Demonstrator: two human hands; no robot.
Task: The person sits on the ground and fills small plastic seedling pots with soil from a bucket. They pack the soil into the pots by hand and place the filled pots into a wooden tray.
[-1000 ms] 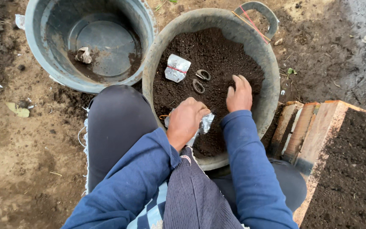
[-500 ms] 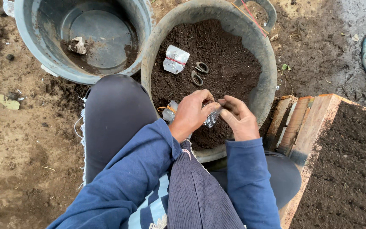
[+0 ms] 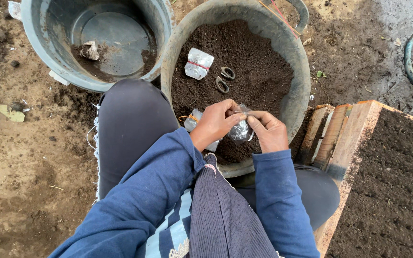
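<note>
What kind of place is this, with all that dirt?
Probably an outdoor garden or plant nursery. A tub of dark soil sits on bare ground, a wooden-edged soil bed lies beside it, and both hands hold a small clear plastic bag.

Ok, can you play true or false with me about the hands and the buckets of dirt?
1. Both hands hold a small clear plastic bag. True: the left hand and right hand pinch it together.
2. The scissors are in the right hand. False: they lie on the soil.
3. The tub in front holds dark soil. True.
4. The grey bucket is full of soil. False: it is nearly empty, with a crumpled scrap inside.
</note>
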